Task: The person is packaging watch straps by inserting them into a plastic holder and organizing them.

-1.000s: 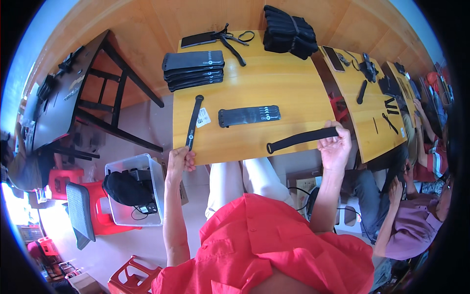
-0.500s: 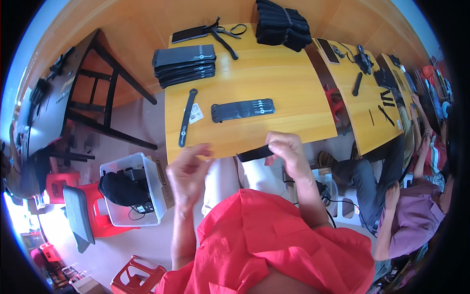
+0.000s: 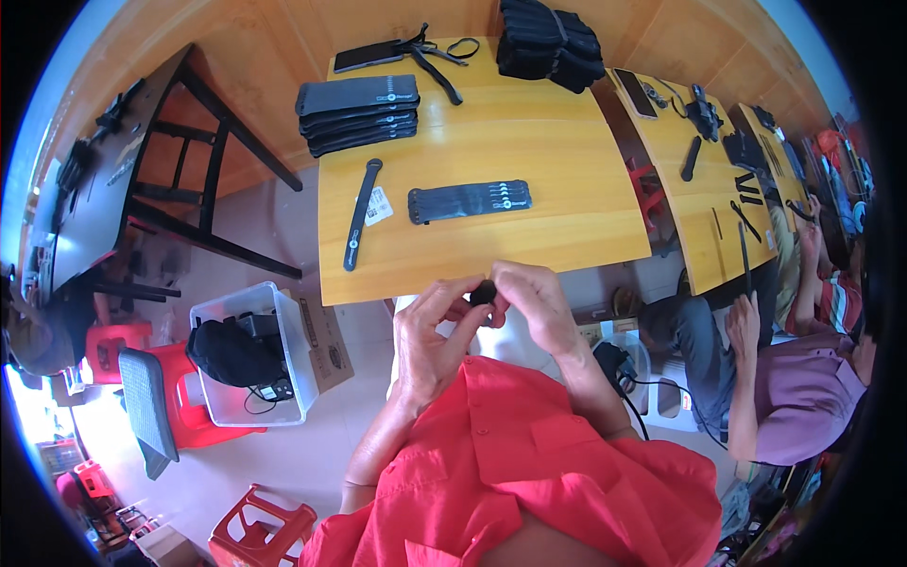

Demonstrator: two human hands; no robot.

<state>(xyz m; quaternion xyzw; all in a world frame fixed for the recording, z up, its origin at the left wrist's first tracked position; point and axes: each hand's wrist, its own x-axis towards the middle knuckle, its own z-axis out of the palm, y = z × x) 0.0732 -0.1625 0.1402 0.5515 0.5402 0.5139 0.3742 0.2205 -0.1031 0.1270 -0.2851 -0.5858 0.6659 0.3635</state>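
A short black strap [image 3: 483,294] is pinched between my two hands, just off the table's front edge and above my lap. It looks bent or seen end-on, and the fingers hide most of it. My left hand [image 3: 427,333] is closed on it with thumb and fingers. From the other side, my right hand [image 3: 536,304] grips it with the fingers curled. On the wooden table [image 3: 567,231] beyond lies a row of flat black straps [image 3: 470,201] with pale print. One single strap [image 3: 361,217] with a rounded end lies left of it, partly over a white label [image 3: 378,207].
Stacked black straps [image 3: 357,113] sit at the table's far left, a strapped black bundle [image 3: 548,47] at the back. Behind the stack lie a phone [image 3: 368,56] and loose straps. A plastic bin [image 3: 300,369] stands on the floor left. At right, a person [image 3: 803,397] sits by another table.
My left hand has moved right and closed on the black strap. The strap, extended before, now shows as a small rounded dark shape. The neighbouring person's hand has risen with a thin dark strip.
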